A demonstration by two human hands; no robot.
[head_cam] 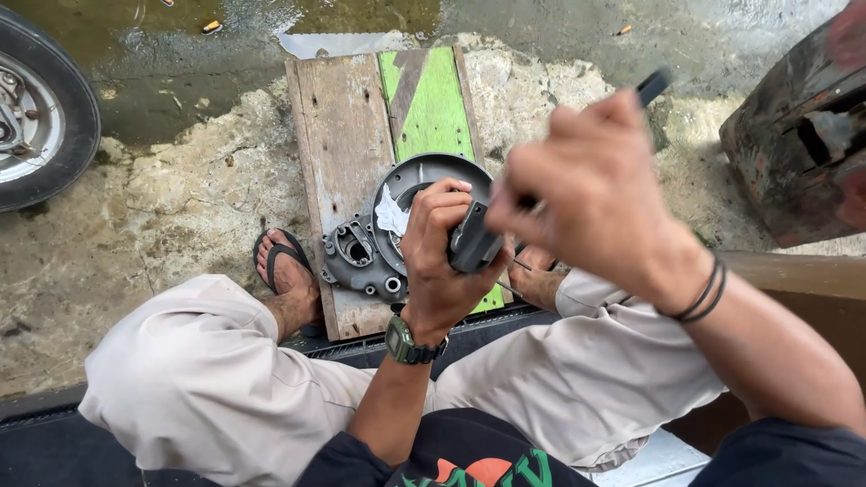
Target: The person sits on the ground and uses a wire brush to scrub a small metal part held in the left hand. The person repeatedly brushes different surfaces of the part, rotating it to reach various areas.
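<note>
Got my left hand (439, 242) clamped round a small dark grey part (474, 239), right hand (591, 185) fisted on a black-handled tool (651, 87) poking into it, all above the grey engine cover (374, 243) lying on the wooden board's (338, 135) near end.

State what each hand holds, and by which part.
Left hand grips a dark grey block-shaped part around its body; right hand grips a thin tool along its handle.

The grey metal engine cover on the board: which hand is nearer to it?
Left. The left hand is directly over the grey engine cover; the right hand is raised beside it, apart.
</note>
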